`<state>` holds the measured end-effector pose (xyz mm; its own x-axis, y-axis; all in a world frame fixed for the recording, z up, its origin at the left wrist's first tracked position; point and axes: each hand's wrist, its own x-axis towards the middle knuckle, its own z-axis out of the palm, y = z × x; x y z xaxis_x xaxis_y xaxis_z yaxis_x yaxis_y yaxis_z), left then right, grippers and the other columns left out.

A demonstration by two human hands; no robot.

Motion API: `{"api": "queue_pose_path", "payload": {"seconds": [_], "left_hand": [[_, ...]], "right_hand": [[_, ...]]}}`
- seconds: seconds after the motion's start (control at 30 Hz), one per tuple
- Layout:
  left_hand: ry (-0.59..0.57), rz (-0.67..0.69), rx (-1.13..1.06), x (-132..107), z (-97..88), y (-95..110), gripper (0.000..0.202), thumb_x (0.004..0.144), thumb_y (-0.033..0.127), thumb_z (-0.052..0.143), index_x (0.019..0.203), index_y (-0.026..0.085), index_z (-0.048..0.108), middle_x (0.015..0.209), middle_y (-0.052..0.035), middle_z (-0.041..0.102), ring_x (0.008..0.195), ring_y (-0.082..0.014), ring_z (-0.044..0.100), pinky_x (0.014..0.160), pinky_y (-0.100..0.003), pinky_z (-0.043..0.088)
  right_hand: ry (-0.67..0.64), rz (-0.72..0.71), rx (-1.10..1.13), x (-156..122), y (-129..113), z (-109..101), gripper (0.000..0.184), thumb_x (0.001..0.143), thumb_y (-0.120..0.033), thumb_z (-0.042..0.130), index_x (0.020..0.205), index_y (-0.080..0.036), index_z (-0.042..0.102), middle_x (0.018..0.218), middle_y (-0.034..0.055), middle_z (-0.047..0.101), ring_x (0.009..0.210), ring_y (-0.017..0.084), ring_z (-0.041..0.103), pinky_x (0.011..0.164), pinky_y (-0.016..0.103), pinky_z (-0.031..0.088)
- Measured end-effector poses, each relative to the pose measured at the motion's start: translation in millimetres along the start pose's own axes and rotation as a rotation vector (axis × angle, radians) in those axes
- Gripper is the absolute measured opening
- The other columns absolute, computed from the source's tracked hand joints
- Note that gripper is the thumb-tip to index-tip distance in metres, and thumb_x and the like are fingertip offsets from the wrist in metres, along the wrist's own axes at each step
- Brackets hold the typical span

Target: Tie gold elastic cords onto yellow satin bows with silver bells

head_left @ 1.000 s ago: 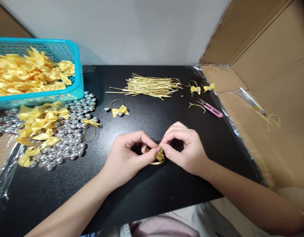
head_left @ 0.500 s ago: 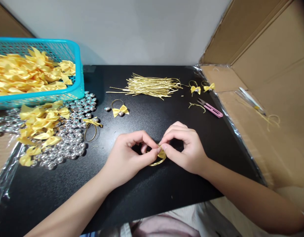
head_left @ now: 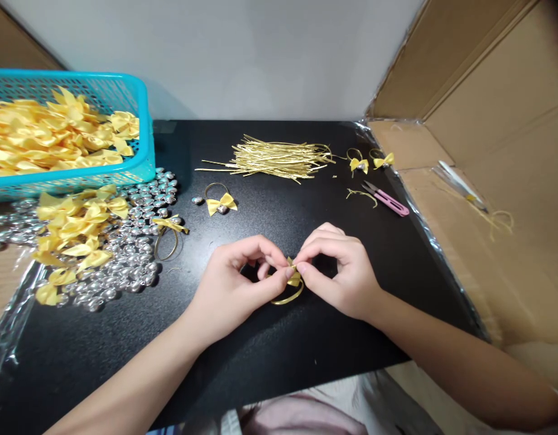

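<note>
Thumb and forefinger of my left hand (head_left: 245, 272) pinch a yellow ribbon bow (head_left: 293, 279) with a gold cord loop (head_left: 290, 299) hanging below it. My right hand (head_left: 340, 272) is closed in a pinch at the same bow, its fingertips nearly meeting the left ones. A thin bit of gold cord seems to run between the two pinches; its ends are hidden by my fingers. Beyond my hands lies a bow with a silver bell and a gold loop (head_left: 221, 205). Another looped bow (head_left: 170, 226) rests by the bells, left of my left hand.
A blue basket (head_left: 145, 133) full of yellow bows stands at the left. Before it lie silver bells (head_left: 125, 266) and loose bows (head_left: 86, 220). Gold cords (head_left: 281, 158) lie at the back. Pink thread snips (head_left: 390, 199) and two looped bows (head_left: 359, 164) are at the right.
My right fingertips have drawn slightly away from my left ones, and more of the bow shows between them. Everything else on the table stays put.
</note>
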<state>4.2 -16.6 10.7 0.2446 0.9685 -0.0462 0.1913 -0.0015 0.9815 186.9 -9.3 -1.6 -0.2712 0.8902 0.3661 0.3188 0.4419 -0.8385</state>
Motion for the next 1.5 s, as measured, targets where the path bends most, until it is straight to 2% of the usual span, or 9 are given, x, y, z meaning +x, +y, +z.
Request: {"api": "queue_pose_path", "payload": {"seconds": [0.13,0.3,0.77,1.07,1.3,1.5], "left_hand": [[0.002,-0.013,-0.022,0.1,0.6,1.7,0.003,0.074,0.016,0.073,0.072,0.015,0.071,0.059,0.0022,0.064,0.053,-0.0075,0.046,0.052,-0.018,0.040],[0.014,-0.039,-0.006,1.8,0.9,2.6,0.007,0.073,0.018,0.074,0.067,0.015,0.072,0.056,0.0015,0.063,0.052,-0.0077,0.046,0.050,-0.018,0.038],[-0.008,-0.121,-0.012,0.4,-1.9,1.4,0.012,0.074,0.026,0.076,0.070,0.015,0.072,0.061,-0.0017,0.067,0.057,-0.0107,0.051,0.053,-0.021,0.037],[-0.115,-0.292,-0.225,4.3,-5.0,-0.4,0.015,0.071,0.024,0.080,0.069,0.014,0.068,0.061,0.0014,0.064,0.056,-0.0083,0.052,0.053,-0.018,0.039],[-0.168,-0.268,-0.236,6.1,-5.5,-0.4,0.016,0.072,0.019,0.079,0.069,0.014,0.064,0.060,0.0045,0.056,0.056,-0.0067,0.044,0.053,-0.017,0.035],[-0.192,-0.225,-0.201,5.8,-6.3,-3.8,0.016,0.080,0.024,0.072,0.072,0.015,0.061,0.059,0.0052,0.051,0.055,-0.0077,0.041,0.053,-0.019,0.034]], "right_hand": [[0.008,-0.017,-0.005,-0.1,-0.1,0.5,0.014,0.077,-0.011,0.064,0.065,-0.019,0.065,0.064,-0.0012,0.067,0.066,0.013,0.057,0.073,0.034,0.040],[0.014,-0.025,-0.032,-0.6,0.1,1.0,0.014,0.078,-0.013,0.065,0.067,-0.019,0.067,0.066,-0.0008,0.069,0.066,0.013,0.058,0.074,0.035,0.041],[0.035,-0.109,-0.112,-0.3,3.1,1.1,0.014,0.080,-0.014,0.068,0.068,-0.020,0.069,0.065,-0.0006,0.070,0.064,0.013,0.058,0.073,0.036,0.039],[0.013,-0.166,-0.199,0.0,2.0,0.2,0.015,0.083,-0.015,0.069,0.069,-0.020,0.069,0.066,-0.0024,0.069,0.068,0.012,0.057,0.077,0.036,0.036],[0.004,-0.183,-0.206,0.1,2.9,0.4,0.015,0.084,-0.018,0.069,0.069,-0.020,0.069,0.066,-0.0027,0.069,0.067,0.013,0.056,0.078,0.037,0.034],[-0.009,-0.173,-0.215,0.1,3.5,0.3,0.016,0.084,-0.019,0.068,0.069,-0.021,0.068,0.066,-0.0028,0.069,0.068,0.013,0.056,0.079,0.038,0.034]]}}
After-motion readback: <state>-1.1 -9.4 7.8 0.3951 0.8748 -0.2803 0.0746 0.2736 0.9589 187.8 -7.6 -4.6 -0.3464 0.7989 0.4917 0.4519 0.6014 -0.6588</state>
